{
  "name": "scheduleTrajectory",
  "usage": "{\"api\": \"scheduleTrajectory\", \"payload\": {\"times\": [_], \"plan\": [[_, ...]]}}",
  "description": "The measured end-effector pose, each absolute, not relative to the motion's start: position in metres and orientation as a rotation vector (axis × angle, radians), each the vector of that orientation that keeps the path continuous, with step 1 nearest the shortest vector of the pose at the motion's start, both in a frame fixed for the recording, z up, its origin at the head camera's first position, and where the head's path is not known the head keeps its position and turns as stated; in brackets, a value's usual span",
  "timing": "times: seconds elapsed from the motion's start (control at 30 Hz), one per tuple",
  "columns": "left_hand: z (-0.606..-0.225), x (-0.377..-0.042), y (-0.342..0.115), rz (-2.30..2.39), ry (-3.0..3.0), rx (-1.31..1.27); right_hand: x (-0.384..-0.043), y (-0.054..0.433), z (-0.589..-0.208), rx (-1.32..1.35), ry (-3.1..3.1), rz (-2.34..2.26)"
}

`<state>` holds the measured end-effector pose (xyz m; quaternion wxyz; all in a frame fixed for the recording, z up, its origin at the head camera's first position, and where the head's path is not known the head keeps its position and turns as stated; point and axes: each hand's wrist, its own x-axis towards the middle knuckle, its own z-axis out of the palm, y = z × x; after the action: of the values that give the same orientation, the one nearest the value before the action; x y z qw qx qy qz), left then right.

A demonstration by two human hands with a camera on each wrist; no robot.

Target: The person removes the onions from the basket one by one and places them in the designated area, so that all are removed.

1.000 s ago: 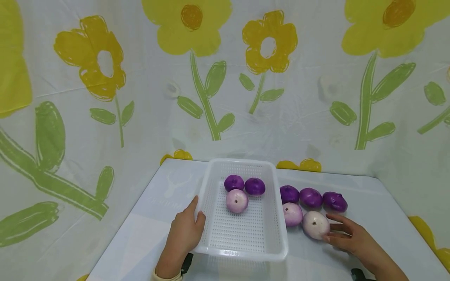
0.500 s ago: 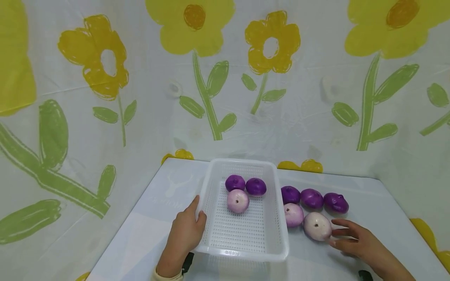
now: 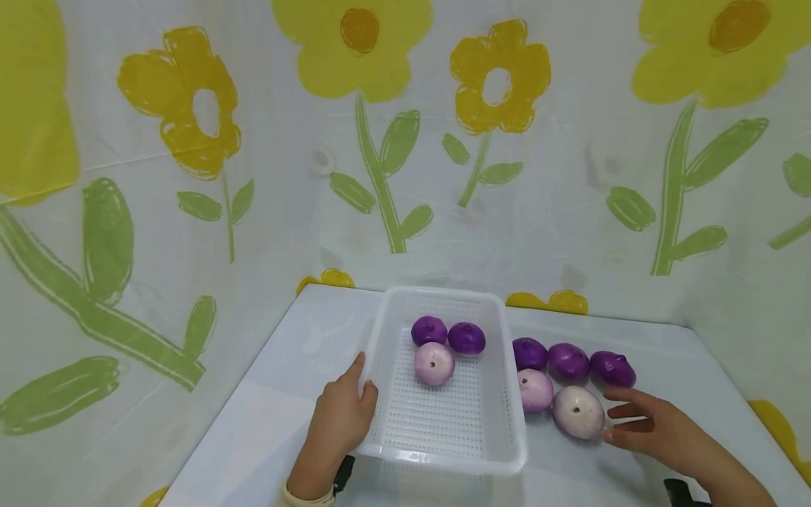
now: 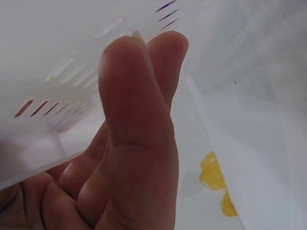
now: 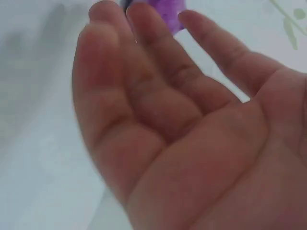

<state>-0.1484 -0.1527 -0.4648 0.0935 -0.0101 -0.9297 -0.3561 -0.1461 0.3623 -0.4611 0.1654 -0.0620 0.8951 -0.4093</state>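
My left hand (image 3: pixel 342 414) grips the left side of a white perforated plastic basket (image 3: pixel 386 429); its fingers curl at the basket wall (image 4: pixel 29 158) in the left wrist view. Inside the basket lie two dark purple onions, one left (image 3: pixel 429 331) and one right (image 3: pixel 467 339), with a pale pink onion (image 3: pixel 434 364) in front. My right hand (image 3: pixel 662 431) has its fingers loosely bent, fingertips just right of a whitish onion (image 3: pixel 579 412) on the table. The palm (image 5: pixel 206 158) holds nothing in the right wrist view, and a purple onion (image 5: pixel 168 12) shows beyond the fingers.
Right of the basket, three purple onions (image 3: pixel 568 362) form a back row on the white table (image 3: pixel 272 373). A pale pink onion (image 3: pixel 536 391) sits close to the basket's right wall. A flower-print curtain (image 3: pixel 557 176) hangs behind and at both sides.
My right hand has drawn slightly away from the whitish onion, leaving a small gap where its fingertips were against it. The left hand stays on the basket. The head view has shifted slightly.
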Motion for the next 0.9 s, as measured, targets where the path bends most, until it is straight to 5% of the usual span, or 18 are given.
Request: {"api": "scheduleTrajectory", "payload": {"times": [0.9], "plan": [[-0.463,-0.148,-0.152,-1.068,-2.769,-0.025,-0.233,0.282,-0.364,-0.814,2.344,-1.110]]}}
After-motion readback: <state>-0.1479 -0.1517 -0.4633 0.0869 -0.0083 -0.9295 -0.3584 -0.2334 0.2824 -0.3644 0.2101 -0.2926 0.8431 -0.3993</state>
